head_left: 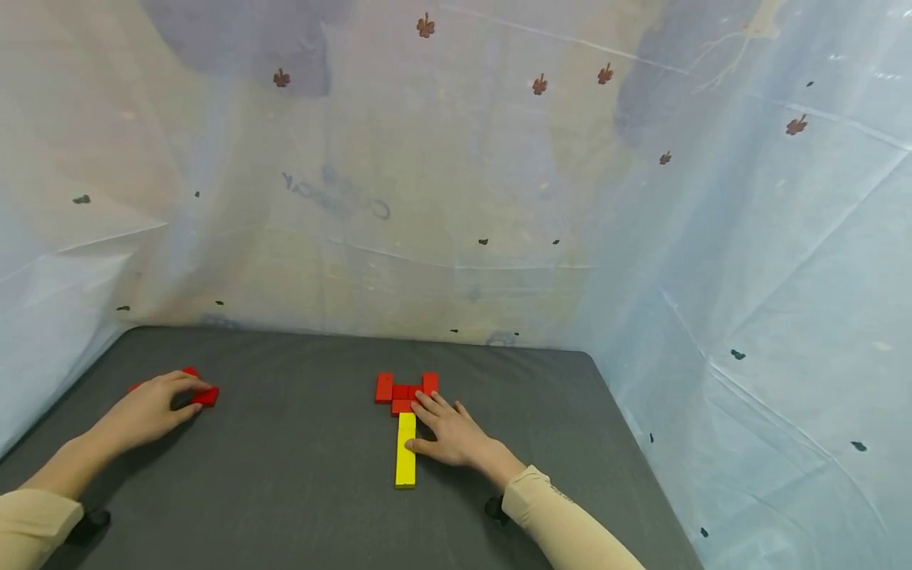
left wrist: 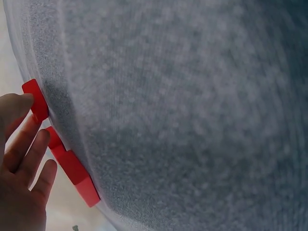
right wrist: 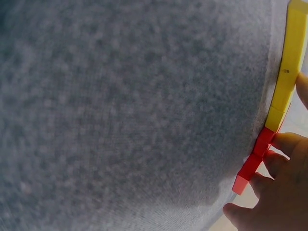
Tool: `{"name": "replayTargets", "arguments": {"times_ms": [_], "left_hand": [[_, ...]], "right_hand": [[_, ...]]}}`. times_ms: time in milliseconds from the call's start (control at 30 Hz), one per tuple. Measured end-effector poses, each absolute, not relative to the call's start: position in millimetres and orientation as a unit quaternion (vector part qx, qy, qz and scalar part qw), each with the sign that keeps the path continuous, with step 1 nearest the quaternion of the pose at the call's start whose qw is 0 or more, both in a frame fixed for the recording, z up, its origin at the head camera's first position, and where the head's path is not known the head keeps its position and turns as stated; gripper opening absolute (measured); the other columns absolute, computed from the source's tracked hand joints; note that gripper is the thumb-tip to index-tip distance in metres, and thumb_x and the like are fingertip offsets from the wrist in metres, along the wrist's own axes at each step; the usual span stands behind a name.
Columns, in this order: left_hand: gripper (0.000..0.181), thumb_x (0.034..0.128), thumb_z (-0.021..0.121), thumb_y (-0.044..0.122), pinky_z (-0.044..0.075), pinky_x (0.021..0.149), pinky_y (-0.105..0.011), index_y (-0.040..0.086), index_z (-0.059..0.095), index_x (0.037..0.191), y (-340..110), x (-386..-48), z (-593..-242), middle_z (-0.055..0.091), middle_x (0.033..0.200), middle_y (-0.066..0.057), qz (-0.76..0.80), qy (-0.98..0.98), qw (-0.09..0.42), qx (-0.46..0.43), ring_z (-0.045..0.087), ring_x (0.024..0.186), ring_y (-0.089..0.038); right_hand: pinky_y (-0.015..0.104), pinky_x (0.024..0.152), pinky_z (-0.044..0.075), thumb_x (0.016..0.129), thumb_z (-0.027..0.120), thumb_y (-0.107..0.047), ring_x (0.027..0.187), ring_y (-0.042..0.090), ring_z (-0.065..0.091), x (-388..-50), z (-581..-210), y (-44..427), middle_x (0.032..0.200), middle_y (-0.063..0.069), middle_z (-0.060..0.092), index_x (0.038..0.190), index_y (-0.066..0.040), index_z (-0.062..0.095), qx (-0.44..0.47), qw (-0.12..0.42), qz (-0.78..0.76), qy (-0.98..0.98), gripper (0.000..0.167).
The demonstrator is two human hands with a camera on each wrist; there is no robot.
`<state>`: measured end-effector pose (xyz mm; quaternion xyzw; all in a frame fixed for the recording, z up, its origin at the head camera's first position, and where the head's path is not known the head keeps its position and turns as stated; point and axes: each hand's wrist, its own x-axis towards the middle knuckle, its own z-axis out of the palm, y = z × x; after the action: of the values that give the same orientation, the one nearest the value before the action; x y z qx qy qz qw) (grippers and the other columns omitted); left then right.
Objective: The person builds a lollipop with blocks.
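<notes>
At the left of the head view, my left hand (head_left: 146,408) pinches a red block (head_left: 207,397) between thumb and finger. The left wrist view shows this red block (left wrist: 36,101) at the thumb, with more red blocks (left wrist: 73,167) in a row beside the other fingers. My right hand (head_left: 454,437), fingers spread, touches a group of red blocks (head_left: 401,407), its thumb at the yellow strip (head_left: 404,467). From the right wrist, the fingers of the hand (right wrist: 284,187) lie along the red blocks (right wrist: 250,166); the yellow strip (right wrist: 288,57) adjoins them.
The dark grey table (head_left: 285,491) carries both block groups, well apart. Translucent sheeting (head_left: 399,166) with small leaf shapes hangs behind the table and along its sides. Part of the left red group is hidden under my left hand.
</notes>
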<state>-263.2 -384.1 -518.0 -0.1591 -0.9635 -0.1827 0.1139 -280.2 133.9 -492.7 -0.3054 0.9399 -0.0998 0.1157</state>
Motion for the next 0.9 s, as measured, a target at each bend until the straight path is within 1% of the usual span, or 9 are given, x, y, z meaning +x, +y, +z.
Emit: {"name": "replayTargets", "arguments": {"times_ms": [167,300,433,600,767,900], "left_hand": [[0.033,0.0858,0.083,0.008,0.051,0.084,-0.069,-0.003,0.074,0.116,-382.7,-263.3,-518.7,0.064,0.121,-0.033,-0.18,-0.965,0.112,-0.153,0.062,0.108,-0.056],[0.031,0.0858,0.083,0.008,0.052,0.081,-0.066,-0.003,0.075,0.113,-380.1,-263.6,-518.4,0.067,0.114,-0.028,-0.181,-0.963,0.124,-0.156,0.065,0.101,-0.051],[0.03,0.0864,0.084,0.01,0.053,0.079,-0.065,-0.002,0.075,0.112,-374.7,-264.1,-516.9,0.069,0.11,-0.024,-0.189,-0.959,0.135,-0.16,0.067,0.099,-0.048],[0.028,0.0867,0.083,0.01,0.053,0.079,-0.064,0.0,0.076,0.112,-363.4,-264.1,-514.8,0.07,0.11,-0.021,-0.203,-0.953,0.15,-0.169,0.067,0.1,-0.047],[0.026,0.0874,0.083,0.011,0.056,0.079,-0.059,0.005,0.077,0.112,-345.4,-265.2,-510.8,0.071,0.11,-0.013,-0.209,-0.943,0.182,-0.183,0.07,0.098,-0.039],[0.027,0.0891,0.082,0.012,0.057,0.079,-0.059,0.006,0.076,0.115,-327.1,-267.6,-504.2,0.07,0.113,-0.013,-0.226,-0.937,0.181,-0.195,0.069,0.1,-0.039]], "right_hand": [[0.059,0.126,0.017,0.104,0.052,-0.06,0.161,0.023,0.013,-280.2,-493.6,134.0,0.173,-0.004,0.018,0.165,-0.02,0.031,-0.306,0.115,-0.095,0.94,0.077],[0.058,0.126,0.017,0.104,0.052,-0.061,0.16,0.023,0.013,-280.7,-494.5,133.6,0.173,-0.003,0.018,0.165,-0.02,0.031,-0.308,0.113,-0.087,0.941,0.077],[0.053,0.127,0.019,0.104,0.051,-0.061,0.16,0.024,0.014,-281.0,-493.4,133.3,0.173,-0.002,0.019,0.165,-0.019,0.031,-0.311,0.109,-0.071,0.942,0.077],[0.046,0.128,0.02,0.104,0.051,-0.061,0.16,0.023,0.015,-281.1,-492.3,132.4,0.173,-0.002,0.018,0.165,-0.018,0.03,-0.314,0.111,-0.055,0.941,0.077],[0.044,0.128,0.02,0.104,0.051,-0.061,0.16,0.023,0.014,-281.4,-493.1,132.2,0.173,-0.002,0.018,0.165,-0.018,0.03,-0.314,0.111,-0.049,0.941,0.078],[0.044,0.128,0.019,0.105,0.049,-0.061,0.161,0.023,0.013,-282.5,-495.0,133.0,0.174,-0.002,0.016,0.166,-0.018,0.029,-0.317,0.111,-0.051,0.941,0.078]]}}
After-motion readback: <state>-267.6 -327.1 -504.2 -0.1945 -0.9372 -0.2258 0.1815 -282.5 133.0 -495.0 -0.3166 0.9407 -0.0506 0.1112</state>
